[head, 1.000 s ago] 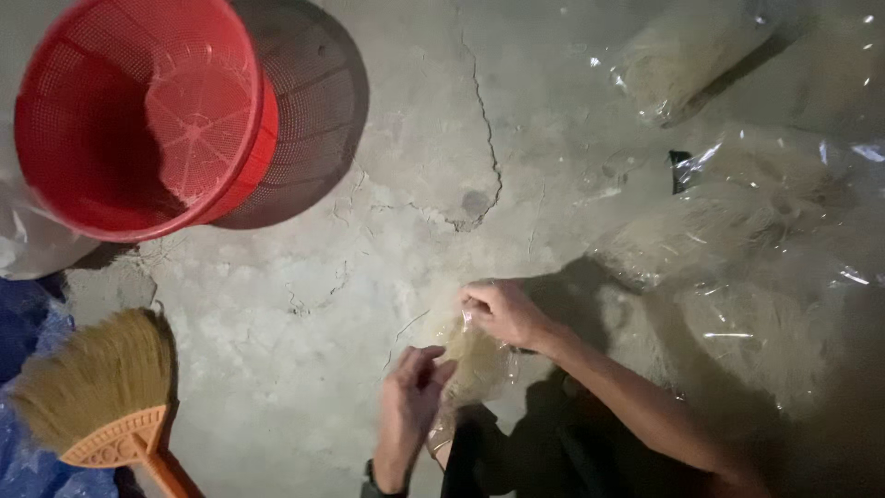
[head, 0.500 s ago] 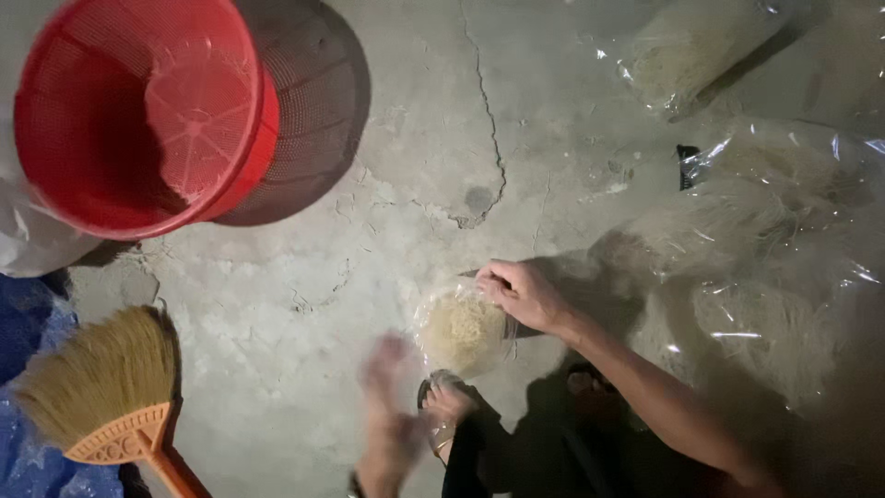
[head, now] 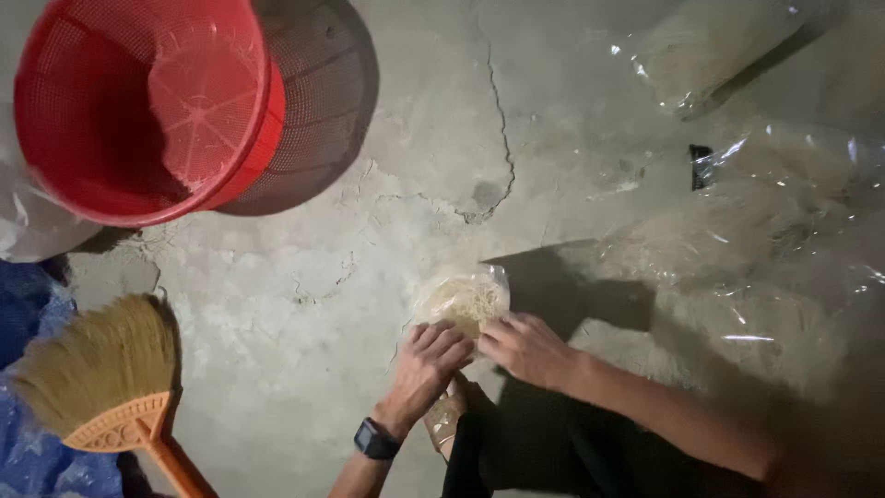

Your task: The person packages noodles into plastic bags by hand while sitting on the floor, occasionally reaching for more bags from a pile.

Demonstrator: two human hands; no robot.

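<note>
Small clear bag [head: 464,302], cracked concrete floor [head: 387,240], red basket [head: 147,101], broom [head: 97,378]

On the cracked concrete floor [head: 277,304] there are two bare hands, one small clear bag of pale noodles [head: 464,301], one red mesh basket [head: 147,101], one straw broom with an orange handle [head: 106,387], one dark wristwatch [head: 376,440], and several large clear bags [head: 756,277] toward the floor's right edge.

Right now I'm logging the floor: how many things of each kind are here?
Red mesh basket: 1
Straw broom: 1
Small clear bag of pale strands, held by left hand and right hand: 1
Large clear bags of similar strands, right: about 3
Total: about 6
</note>
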